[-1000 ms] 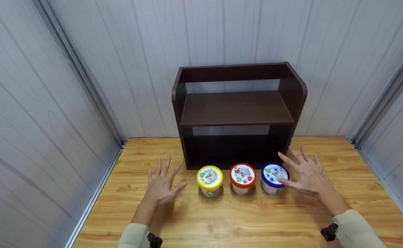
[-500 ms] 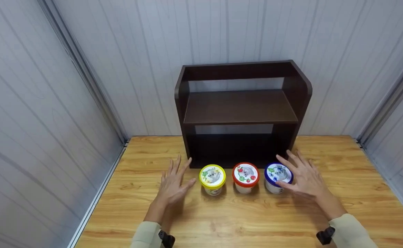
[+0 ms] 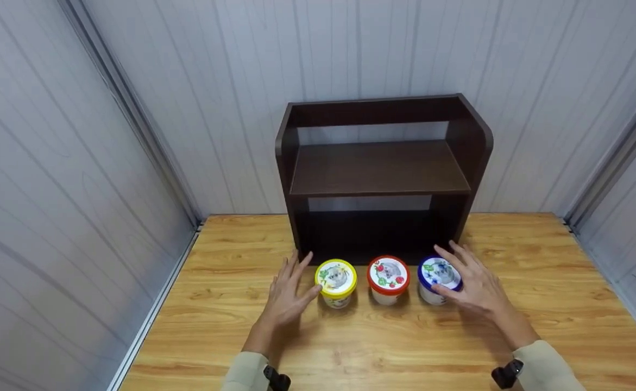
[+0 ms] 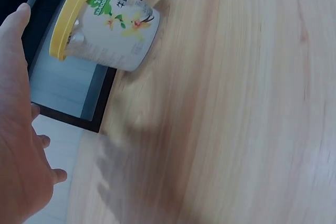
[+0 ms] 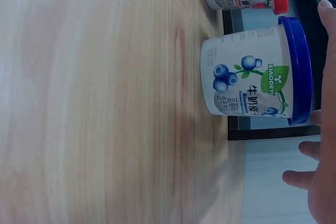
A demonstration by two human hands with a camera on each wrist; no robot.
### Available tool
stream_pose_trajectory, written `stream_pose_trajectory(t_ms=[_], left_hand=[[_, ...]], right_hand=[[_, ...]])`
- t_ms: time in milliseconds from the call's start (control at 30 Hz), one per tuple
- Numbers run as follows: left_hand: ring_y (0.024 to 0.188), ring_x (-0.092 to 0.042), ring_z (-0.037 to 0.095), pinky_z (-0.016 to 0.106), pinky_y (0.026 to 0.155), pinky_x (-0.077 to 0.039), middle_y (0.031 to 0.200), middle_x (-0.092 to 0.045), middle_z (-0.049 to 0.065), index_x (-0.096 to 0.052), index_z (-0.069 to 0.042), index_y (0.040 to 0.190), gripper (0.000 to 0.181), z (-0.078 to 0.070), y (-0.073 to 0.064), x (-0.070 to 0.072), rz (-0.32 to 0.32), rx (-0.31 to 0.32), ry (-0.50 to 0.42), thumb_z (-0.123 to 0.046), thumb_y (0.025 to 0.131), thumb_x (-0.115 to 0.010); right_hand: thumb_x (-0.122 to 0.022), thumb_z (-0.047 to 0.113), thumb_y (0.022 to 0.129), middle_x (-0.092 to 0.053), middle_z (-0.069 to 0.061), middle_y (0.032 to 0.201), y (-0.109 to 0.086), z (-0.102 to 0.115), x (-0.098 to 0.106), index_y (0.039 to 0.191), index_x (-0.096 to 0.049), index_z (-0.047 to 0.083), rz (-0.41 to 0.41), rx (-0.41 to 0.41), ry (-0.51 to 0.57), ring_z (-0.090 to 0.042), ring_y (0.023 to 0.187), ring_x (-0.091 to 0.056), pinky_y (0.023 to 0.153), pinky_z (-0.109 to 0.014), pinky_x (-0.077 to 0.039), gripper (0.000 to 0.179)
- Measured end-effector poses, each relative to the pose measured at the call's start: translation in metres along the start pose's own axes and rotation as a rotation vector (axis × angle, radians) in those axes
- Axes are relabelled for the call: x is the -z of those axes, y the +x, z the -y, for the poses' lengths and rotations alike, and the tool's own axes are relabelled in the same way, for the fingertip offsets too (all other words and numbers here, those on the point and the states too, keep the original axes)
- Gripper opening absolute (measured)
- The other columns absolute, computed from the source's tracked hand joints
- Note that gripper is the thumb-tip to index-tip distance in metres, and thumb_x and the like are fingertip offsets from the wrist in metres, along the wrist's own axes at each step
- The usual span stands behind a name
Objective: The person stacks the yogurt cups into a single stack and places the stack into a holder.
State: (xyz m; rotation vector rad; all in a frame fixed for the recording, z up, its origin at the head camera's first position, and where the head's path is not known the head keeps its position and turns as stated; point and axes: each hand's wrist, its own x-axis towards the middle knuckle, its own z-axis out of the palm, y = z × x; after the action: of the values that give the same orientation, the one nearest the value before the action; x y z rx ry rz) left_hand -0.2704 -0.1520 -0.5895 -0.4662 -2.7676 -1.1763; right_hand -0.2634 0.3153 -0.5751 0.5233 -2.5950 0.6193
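Observation:
Three paper tubs stand upright in a row on the wooden table [image 3: 383, 353]. On the left is one with a yellow lid [image 3: 335, 276], with vanilla flowers printed on its side. A red-lidded tub [image 3: 388, 274] with strawberries is in the middle. The blue-lidded tub [image 5: 247, 77] on the right shows blueberries. My left hand [image 3: 287, 300] is just left of the yellow-lidded tub, fingers spread and thumb tip at its lid edge. Beside the blue-lidded tub, my right hand [image 3: 476, 285] has its fingers apart; its thumb and index finger overlap the lid's edge in the head view.
Right behind the tubs stands a dark brown two-level shelf [image 3: 380, 167]. Pale panelled walls [image 3: 241, 81] enclose the table at the back and both sides. Beige sleeves [image 3: 247, 370] with small black devices cover the wrists.
The left hand has moved right, up to the yellow-lidded tub. The right hand has shifted slightly left, closer over the blue lid. The head view has shifted a little; the tubs stay in place.

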Motion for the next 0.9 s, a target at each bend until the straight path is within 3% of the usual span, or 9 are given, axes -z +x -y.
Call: stream_pose_trajectory(t_ms=[233,400,633,767,900], left_hand=[[0.166,-0.032,0.063,0.093,0.121,-0.033,0.185,-0.03,0.024,-0.042,-0.035,0.175,0.087,0.006,-0.002,-0.014,-0.079,-0.082,-0.171,-0.061,0.099,-0.078],[0.168,-0.034,0.057,0.084,0.132,-0.026,0.185,-0.031,0.024,-0.042,-0.028,0.175,0.091,0.003,0.0,-0.016,-0.039,-0.021,-0.315,-0.048,0.098,-0.085],[0.165,-0.042,0.055,0.073,0.137,-0.031,0.183,-0.037,0.021,-0.039,-0.02,0.176,0.09,0.001,0.004,-0.023,0.036,0.011,-0.406,-0.034,0.101,-0.085],[0.164,-0.045,0.052,0.071,0.136,-0.034,0.181,-0.041,0.021,-0.041,-0.016,0.175,0.084,-0.001,0.006,-0.028,0.032,0.01,-0.459,-0.028,0.103,-0.083],[0.161,-0.05,0.047,0.068,0.134,-0.04,0.18,-0.045,0.019,-0.045,-0.014,0.173,0.077,-0.002,0.008,-0.034,0.015,0.011,-0.488,-0.024,0.105,-0.081]], right_hand=[[-0.092,0.043,0.089,-0.051,-0.029,0.171,-0.006,0.005,-0.007,0.167,-0.055,0.024,0.016,-0.113,0.122,-0.064,0.146,-0.057,0.097,-0.083,-0.057,0.089],[-0.092,0.039,0.09,-0.051,-0.029,0.169,-0.011,0.005,-0.014,0.167,-0.055,0.019,0.014,-0.179,0.213,-0.062,0.149,-0.056,0.108,-0.085,-0.051,0.088],[-0.092,0.028,0.091,-0.054,-0.03,0.166,-0.015,0.004,-0.02,0.164,-0.057,0.012,-0.015,-0.231,0.348,-0.057,0.149,-0.055,0.117,-0.082,-0.046,0.083],[-0.092,0.024,0.091,-0.057,-0.027,0.164,-0.015,0.005,-0.024,0.162,-0.059,0.01,-0.035,-0.243,0.39,-0.05,0.148,-0.057,0.119,-0.072,-0.045,0.079],[-0.091,0.021,0.092,-0.061,-0.023,0.162,-0.014,0.007,-0.026,0.161,-0.06,0.011,-0.058,-0.262,0.415,-0.042,0.145,-0.058,0.118,-0.05,-0.044,0.077]])
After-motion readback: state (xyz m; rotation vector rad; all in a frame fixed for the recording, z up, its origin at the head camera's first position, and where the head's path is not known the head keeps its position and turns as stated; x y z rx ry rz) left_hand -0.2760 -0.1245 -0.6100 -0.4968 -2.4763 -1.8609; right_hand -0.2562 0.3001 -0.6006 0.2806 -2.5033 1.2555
